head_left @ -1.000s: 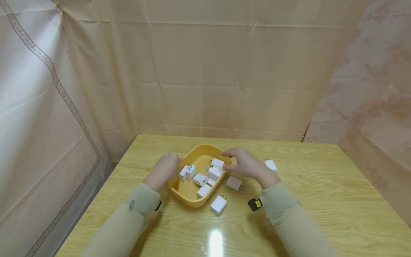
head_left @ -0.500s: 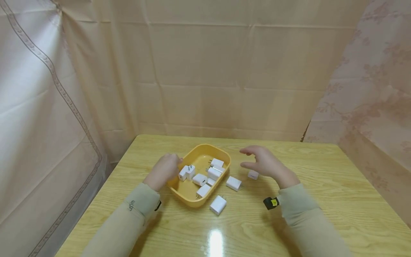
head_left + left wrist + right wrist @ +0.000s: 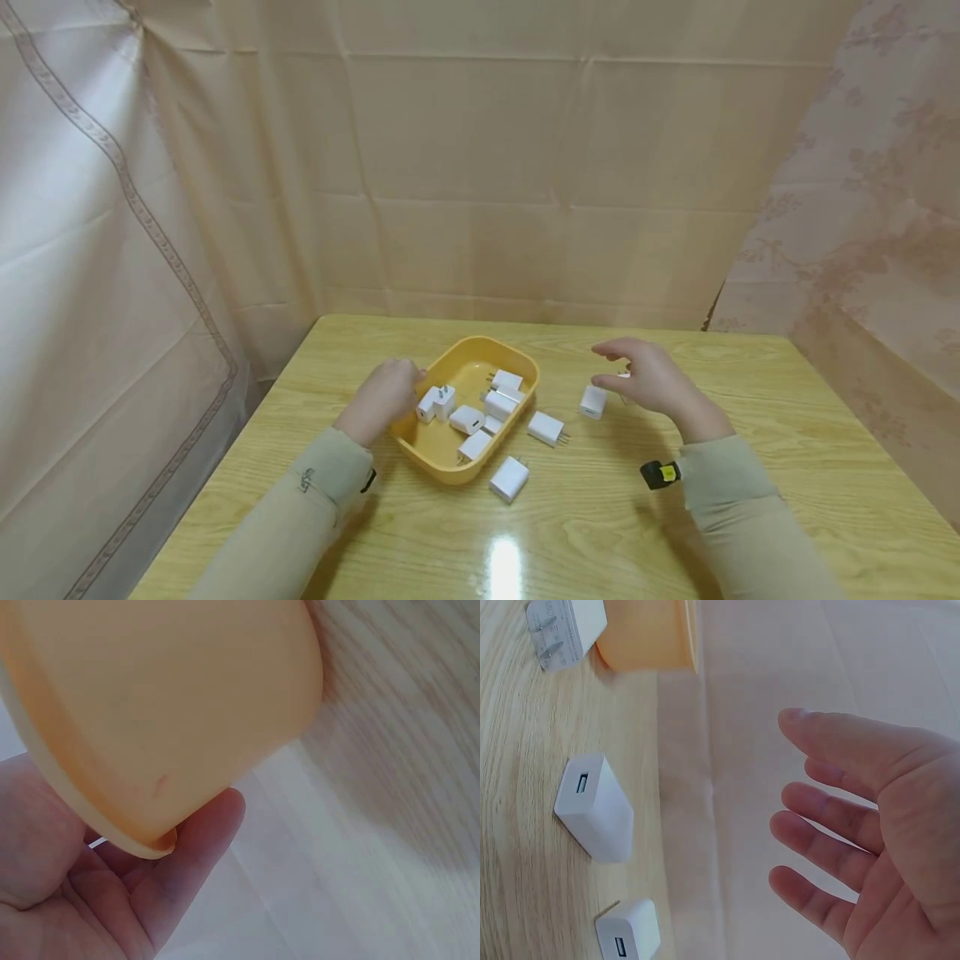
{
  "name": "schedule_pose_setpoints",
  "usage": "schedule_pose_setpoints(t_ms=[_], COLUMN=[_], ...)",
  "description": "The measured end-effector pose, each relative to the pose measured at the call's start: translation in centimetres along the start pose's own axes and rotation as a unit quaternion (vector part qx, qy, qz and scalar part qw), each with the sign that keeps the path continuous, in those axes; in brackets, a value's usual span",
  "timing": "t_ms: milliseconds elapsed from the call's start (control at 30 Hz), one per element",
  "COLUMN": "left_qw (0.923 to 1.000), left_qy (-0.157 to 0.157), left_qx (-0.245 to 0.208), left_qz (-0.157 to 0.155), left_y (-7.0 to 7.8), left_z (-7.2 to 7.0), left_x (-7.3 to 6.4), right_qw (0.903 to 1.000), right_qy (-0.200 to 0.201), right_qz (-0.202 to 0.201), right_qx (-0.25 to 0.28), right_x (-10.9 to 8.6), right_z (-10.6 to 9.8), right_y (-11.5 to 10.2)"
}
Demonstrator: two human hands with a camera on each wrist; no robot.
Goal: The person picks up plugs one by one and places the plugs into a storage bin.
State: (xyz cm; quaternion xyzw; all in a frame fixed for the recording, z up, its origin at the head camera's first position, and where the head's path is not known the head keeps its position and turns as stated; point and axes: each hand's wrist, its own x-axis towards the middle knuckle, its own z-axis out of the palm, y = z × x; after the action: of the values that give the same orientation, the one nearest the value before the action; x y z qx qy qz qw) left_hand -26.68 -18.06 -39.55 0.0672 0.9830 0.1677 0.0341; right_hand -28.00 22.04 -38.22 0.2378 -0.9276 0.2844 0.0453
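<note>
In my head view, the left hand [image 3: 380,400] sits left of centre, gripping the near left rim of the yellow basket [image 3: 450,475]; its fingertips are mostly hidden there. My left wrist view shows the grasp at lower left, thumb and fingers around the rim, but the basket runs off the top edge and I can't see inside it.

The basket stands at lower centre of the head view with white chargers [image 3: 468,419] in it. Those along its right wall overlap, and one is so covered that I can't make out its shape.

The right hand [image 3: 656,382], right of centre, holds nothing, its fingers apart and loosely bent. Its thumb tip overlaps the top of a nearby charger [image 3: 592,404]; I can't tell from here whether they touch. Another charger [image 3: 625,398] is mostly hidden behind that hand. Two more, a charger with visible prongs [image 3: 546,428] and a nearer charger [image 3: 510,480], lie just beside the basket on the wooden table [image 3: 585,533]. In my right wrist view, the lowest charger [image 3: 628,934] is cut by the bottom edge.
</note>
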Motion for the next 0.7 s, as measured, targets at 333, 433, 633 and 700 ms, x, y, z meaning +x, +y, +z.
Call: schedule_pose_setpoints(t_ms=[333, 433, 633, 700], left_qw=[1.0000, 1.0000, 1.0000, 0.9999], left_qy=[0.002, 0.003, 0.006, 0.006], left_qx=[0.002, 0.001, 0.005, 0.007], left_qz=[0.001, 0.002, 0.004, 0.004], left_y=[0.0, -0.1, -0.1, -0.1], left_z=[0.2, 0.2, 0.1, 0.1], left_x=[0.0, 0.0, 0.0, 0.0], right_qw=[0.9999, 0.9999, 0.9998, 0.9998], right_qy=[-0.004, -0.004, -0.001, -0.003], right_qz=[0.012, 0.016, 0.018, 0.018], right_qx=[0.003, 0.000, -0.007, -0.005], right_x=[-0.3, -0.3, -0.2, -0.2], right_z=[0.1, 0.4, 1.1, 1.3], right_y=[0.4, 0.6, 1.2, 1.5])
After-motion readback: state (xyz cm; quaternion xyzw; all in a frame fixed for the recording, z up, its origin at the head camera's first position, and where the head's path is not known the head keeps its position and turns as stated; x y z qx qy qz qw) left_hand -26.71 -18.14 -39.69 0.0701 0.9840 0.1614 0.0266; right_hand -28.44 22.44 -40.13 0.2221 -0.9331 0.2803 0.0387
